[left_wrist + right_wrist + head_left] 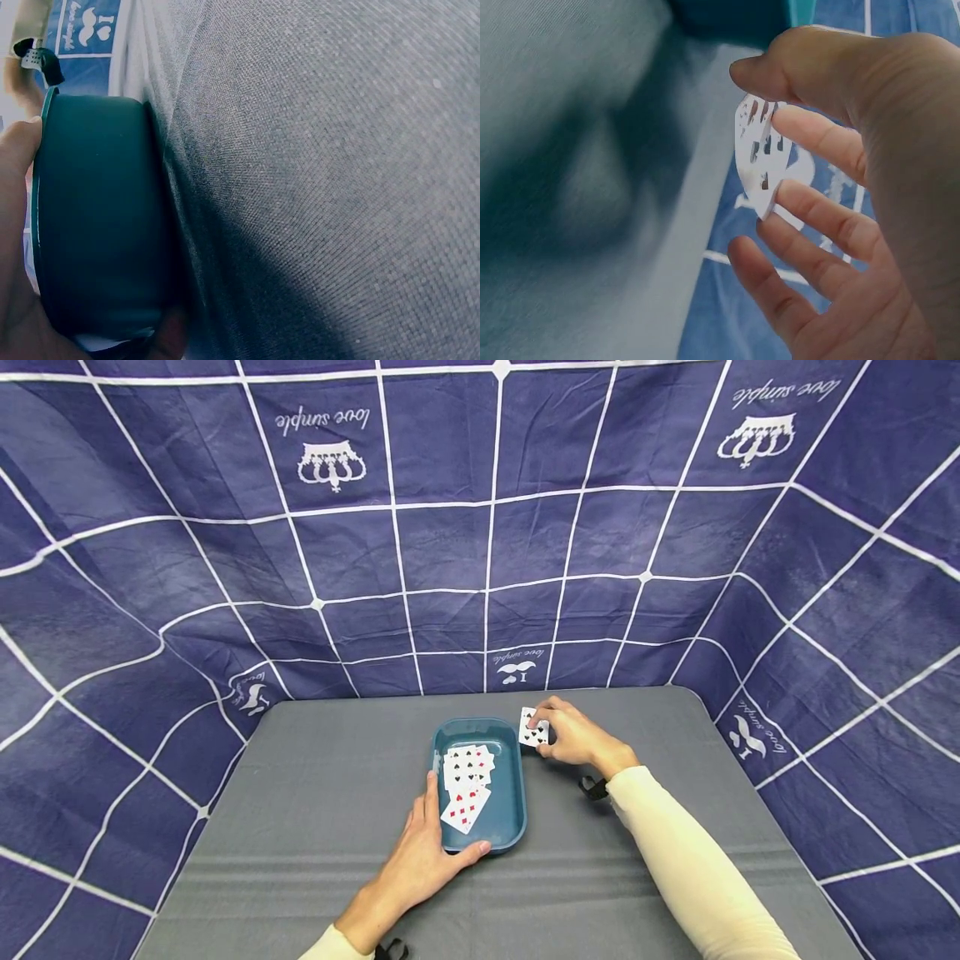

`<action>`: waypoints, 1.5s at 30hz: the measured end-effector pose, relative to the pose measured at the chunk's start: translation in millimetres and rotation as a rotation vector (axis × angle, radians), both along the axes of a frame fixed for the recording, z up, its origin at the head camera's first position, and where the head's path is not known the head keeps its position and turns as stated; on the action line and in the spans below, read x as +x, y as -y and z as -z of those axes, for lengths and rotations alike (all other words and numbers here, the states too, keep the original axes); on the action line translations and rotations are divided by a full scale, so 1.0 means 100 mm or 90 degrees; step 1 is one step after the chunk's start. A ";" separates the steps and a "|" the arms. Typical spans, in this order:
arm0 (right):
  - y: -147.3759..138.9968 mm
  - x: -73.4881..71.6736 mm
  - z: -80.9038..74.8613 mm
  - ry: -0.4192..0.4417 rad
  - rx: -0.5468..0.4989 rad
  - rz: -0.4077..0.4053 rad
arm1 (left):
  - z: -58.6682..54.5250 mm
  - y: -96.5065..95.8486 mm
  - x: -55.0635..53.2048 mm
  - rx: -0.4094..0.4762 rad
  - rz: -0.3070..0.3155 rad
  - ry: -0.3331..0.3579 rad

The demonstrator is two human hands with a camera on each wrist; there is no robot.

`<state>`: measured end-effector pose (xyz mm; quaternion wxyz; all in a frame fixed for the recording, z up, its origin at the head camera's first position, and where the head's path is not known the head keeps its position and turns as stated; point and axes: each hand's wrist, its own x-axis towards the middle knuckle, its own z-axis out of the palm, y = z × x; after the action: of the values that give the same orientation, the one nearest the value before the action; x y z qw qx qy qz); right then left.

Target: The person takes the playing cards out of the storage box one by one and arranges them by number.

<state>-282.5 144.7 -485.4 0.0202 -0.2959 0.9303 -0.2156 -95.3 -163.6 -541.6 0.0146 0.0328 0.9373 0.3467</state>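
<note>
A dark teal tray (507, 797) with rounded corners sits on the grey table. Several white playing cards (465, 810), red and black suits face up, overlap along its left half. My left hand (422, 858) grips the tray's near left corner, thumb at the near rim and fingers along the left side. In the left wrist view the tray's outer wall (105, 217) fills much of the left. Just beyond the tray's right rim, my right hand (572, 737) holds a black-suited playing card (527, 732) between thumb and fingers. The right wrist view shows that card bent, its pips facing the camera.
Grey cloth (337, 777) covers the table, with creases near the front. Blue curtains (442, 552) with white grid lines hang behind and on both sides. A black strap (592, 788) is at my right wrist.
</note>
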 end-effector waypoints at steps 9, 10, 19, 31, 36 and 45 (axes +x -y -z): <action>-0.20 -0.07 0.20 0.005 -0.003 -0.004 | 0.00 0.00 0.01 0.001 0.000 -0.005; -0.23 -0.09 0.23 0.004 -0.003 -0.009 | 0.00 0.00 0.01 0.002 -0.002 -0.002; -0.42 -0.23 0.58 0.027 -0.025 -0.030 | -0.01 -0.01 0.03 0.002 0.004 -0.009; -0.49 -0.39 0.84 0.027 -0.023 -0.028 | -0.04 -0.01 0.04 -0.003 0.005 -0.012; -0.62 -0.74 1.32 0.004 -0.004 -0.027 | -0.04 -0.01 0.04 -0.002 0.003 -0.012; -0.67 -0.80 1.39 -0.019 0.001 -0.050 | -0.03 -0.01 0.04 0.000 0.003 -0.014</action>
<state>-362.1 211.3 -624.3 0.0152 -0.3355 0.9183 -0.2098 -91.6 -162.6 -538.6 0.0050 0.0385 0.9374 0.3461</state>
